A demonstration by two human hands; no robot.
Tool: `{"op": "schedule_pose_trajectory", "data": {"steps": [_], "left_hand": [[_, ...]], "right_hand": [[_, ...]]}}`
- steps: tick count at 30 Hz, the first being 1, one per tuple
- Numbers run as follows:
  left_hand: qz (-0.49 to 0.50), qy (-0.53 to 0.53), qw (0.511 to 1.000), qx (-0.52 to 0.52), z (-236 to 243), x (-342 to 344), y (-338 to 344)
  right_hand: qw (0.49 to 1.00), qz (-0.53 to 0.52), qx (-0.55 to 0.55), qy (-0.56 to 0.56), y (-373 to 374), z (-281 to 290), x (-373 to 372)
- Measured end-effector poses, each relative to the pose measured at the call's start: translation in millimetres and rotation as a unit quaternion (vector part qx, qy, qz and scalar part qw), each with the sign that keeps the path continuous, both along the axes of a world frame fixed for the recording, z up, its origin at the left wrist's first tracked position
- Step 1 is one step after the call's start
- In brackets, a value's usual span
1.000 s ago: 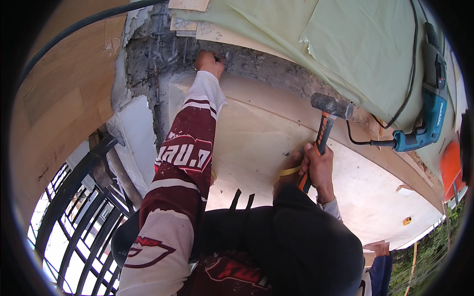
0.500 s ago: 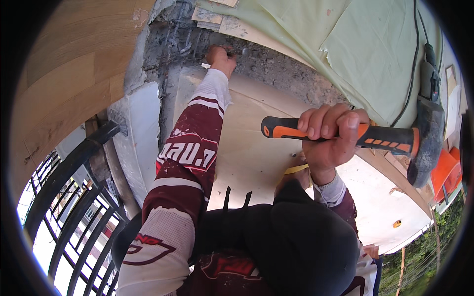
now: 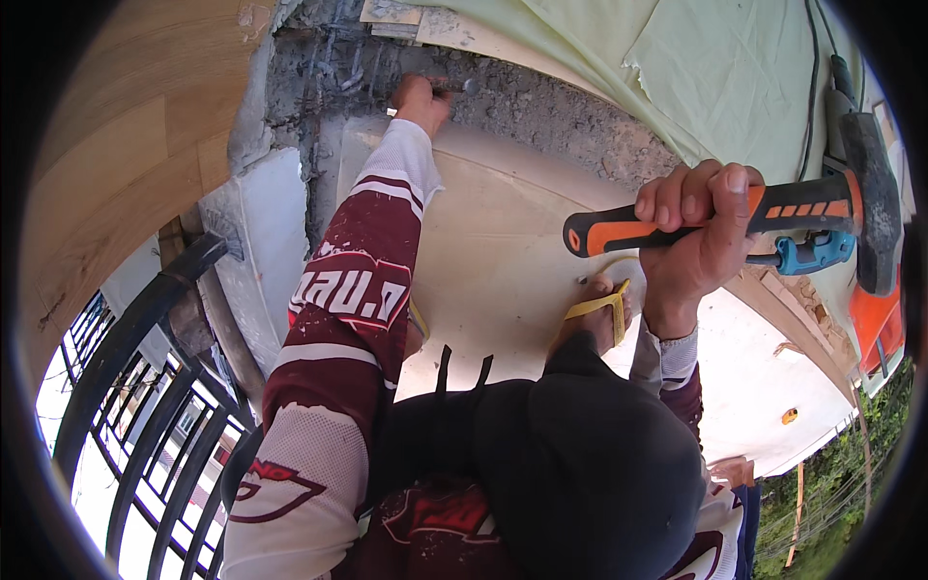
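Observation:
My right hand is wrapped round the black and orange handle of a club hammer, held raised at the right with its dark steel head pointing away to the right. Further off and to the left, my left hand is closed round a short chisel. Only the chisel's round metal end shows past the fingers; its tip is hidden. That hand is low over a rough strip of broken grey concrete, beside the edge of a pale board.
At the far right a green sheet covers the ground. A blue power tool and an orange object lie near the hammer. A black metal railing runs down the left. My sandalled foot rests on the board.
The hammer and my right hand have moved up and to the right, uncovering the blue power tool. The view has shifted slightly. My left hand keeps its hold on the chisel.

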State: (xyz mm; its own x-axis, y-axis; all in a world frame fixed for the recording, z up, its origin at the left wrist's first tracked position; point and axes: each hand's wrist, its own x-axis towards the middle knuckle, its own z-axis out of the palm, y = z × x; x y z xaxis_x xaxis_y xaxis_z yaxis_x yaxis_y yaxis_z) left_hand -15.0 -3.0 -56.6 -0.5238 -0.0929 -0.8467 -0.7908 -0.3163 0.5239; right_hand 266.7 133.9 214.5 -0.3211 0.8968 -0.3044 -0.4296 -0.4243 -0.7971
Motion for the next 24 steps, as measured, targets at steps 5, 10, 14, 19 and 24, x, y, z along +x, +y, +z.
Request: {"op": "schedule_pose_trajectory", "data": {"steps": [5,10,14,19,24], "left_hand": [[-0.048,0.000,0.998,-0.038,4,2,-1],[-0.109,-0.010,0.994,-0.025,-4,-9,-12],[-0.051,-0.027,0.998,0.016,-10,-12,-13],[-0.012,-0.028,0.999,0.033,-3,-10,-5],[-0.055,-0.039,0.998,0.010,3,-6,-6]], "right_hand": [[0.980,0.079,-0.169,-0.062,-60,-23,-47],[0.887,0.350,-0.242,-0.179,-97,-84,-17],[0.968,0.171,-0.137,-0.125,-44,-41,30],[0.996,-0.051,0.012,0.070,-9,7,-4],[0.900,0.310,-0.252,-0.173,-101,-59,-53]]}}
